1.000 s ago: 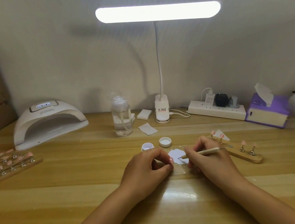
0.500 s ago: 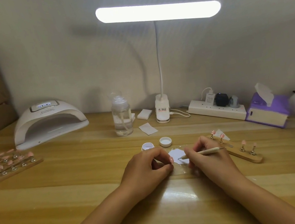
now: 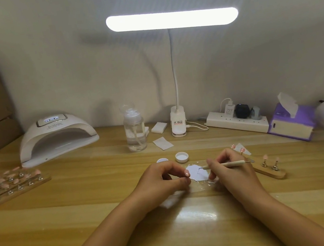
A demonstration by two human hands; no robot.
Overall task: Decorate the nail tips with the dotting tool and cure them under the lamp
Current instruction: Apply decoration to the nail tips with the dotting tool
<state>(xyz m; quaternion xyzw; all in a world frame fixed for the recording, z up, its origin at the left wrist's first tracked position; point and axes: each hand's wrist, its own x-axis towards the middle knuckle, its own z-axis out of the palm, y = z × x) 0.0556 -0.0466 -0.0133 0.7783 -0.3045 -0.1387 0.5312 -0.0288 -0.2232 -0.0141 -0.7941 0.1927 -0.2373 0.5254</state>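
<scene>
My left hand (image 3: 161, 182) pinches a small pink nail tip (image 3: 187, 173) between thumb and forefinger, just left of a white paint patch (image 3: 197, 177) on a clear sheet. My right hand (image 3: 229, 172) grips the wooden dotting tool (image 3: 228, 164) like a pen, its metal point over the white patch. The white curing lamp (image 3: 55, 138) stands at the back left, its mouth facing me. A wooden holder (image 3: 269, 170) with pink tips on stands lies just right of my right hand.
An open paint pot (image 3: 162, 160) and its lid (image 3: 182, 157) sit behind my hands. Wooden racks of pink tips (image 3: 10, 188) lie at the left edge. A pump bottle (image 3: 135, 133), desk lamp (image 3: 178, 124), power strip (image 3: 238, 121) and tissue box (image 3: 290, 125) line the wall.
</scene>
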